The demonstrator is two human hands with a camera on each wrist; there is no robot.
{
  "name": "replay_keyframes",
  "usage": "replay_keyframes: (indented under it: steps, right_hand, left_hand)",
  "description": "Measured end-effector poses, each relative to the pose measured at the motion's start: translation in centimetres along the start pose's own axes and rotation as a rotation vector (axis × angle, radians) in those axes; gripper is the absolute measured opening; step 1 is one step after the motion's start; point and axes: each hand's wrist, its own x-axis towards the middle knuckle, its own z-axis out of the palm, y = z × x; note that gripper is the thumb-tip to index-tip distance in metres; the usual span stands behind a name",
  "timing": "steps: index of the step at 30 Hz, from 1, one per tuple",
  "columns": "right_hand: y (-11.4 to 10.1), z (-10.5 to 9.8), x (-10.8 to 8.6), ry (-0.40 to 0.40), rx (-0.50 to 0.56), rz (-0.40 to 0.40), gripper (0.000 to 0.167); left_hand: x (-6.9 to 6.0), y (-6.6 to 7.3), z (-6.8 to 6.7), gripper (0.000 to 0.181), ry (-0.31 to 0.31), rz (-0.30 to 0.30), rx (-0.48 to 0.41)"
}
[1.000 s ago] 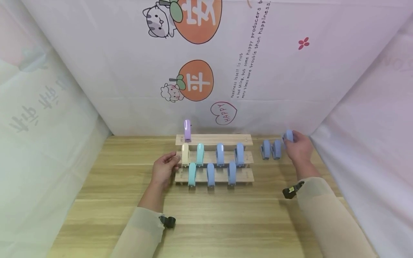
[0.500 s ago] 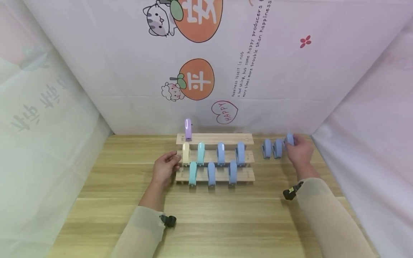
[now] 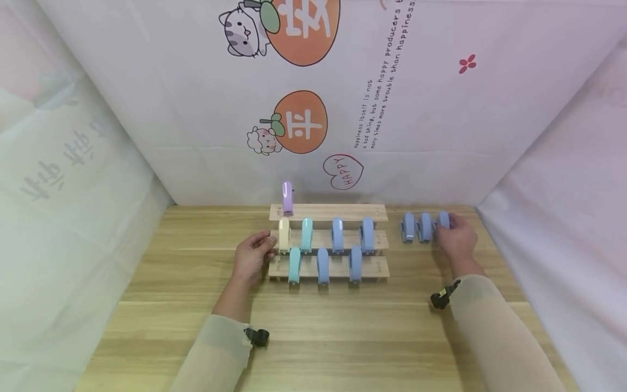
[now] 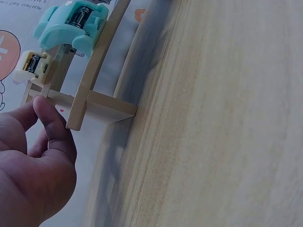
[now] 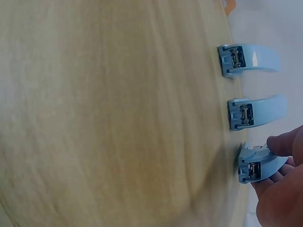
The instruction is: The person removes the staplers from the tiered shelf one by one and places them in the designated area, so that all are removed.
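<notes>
My right hand (image 3: pixel 458 237) grips a blue stapler (image 5: pixel 265 165) between thumb and fingers, its base down at the table surface. Two more blue staplers (image 3: pixel 407 227) (image 3: pixel 424 227) stand just left of it in a row. At the left end of a three-step wooden rack (image 3: pixel 338 212), my left hand (image 3: pixel 252 256) pinches the middle step's end with thumb and forefinger. Beside those fingertips stands a cream stapler (image 3: pixel 284 235). The same step bears a turquoise stapler (image 3: pixel 306 235) and two blue ones. A turquoise stapler (image 4: pixel 71 26) and two blue ones occupy the front step.
A purple stapler (image 3: pixel 287 198) stands at the left of the rack's top step. Behind the rack rises a printed white cloth (image 3: pixel 220 174), with cloth walls at both sides. Wood-grain table (image 3: pixel 313 337) stretches in front of the rack.
My right hand has lowered the blue stapler and brought it toward me, into line with the other two at the right. My left hand stays at the rack's end.
</notes>
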Motion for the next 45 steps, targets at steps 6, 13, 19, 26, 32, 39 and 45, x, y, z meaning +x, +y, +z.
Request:
replay_keyframes:
  steps: [6,13,19,26,32,39,45]
  right_hand:
    - [0.0,-0.2,-0.2,0.011,0.009,0.013,0.071]
    - [0.0,-0.3,-0.1,0.004,0.013,0.002,0.070]
    - [0.3,-0.4,-0.1,0.023,-0.003,-0.020,0.069]
    - [0.5,-0.5,0.0,0.041,0.041,-0.024,0.070]
    - [-0.1,-0.8,-0.1,0.078,0.089,-0.038,0.068]
    - [-1.3,-1.2,-0.4,0.116,0.127,-0.080,0.063]
    - [-2.4,-1.4,-0.9,0.092,0.171,-0.082,0.064]
  left_hand:
    - [-0.2,0.0,-0.1,0.043,-0.006,0.008,-0.005]
    - [-0.1,0.0,-0.2,0.044,0.001,0.000,-0.003]
    - [-0.2,0.0,-0.1,0.044,0.006,0.000,-0.010]
    - [-0.4,-0.1,-0.1,0.044,0.005,0.004,-0.016]
    - [-0.3,-0.2,-0.3,0.045,-0.008,0.006,-0.007]
    - [-0.1,-0.2,-0.2,0.044,-0.012,0.014,-0.022]
    - [0.0,-0.2,-0.1,0.044,-0.013,0.013,-0.030]
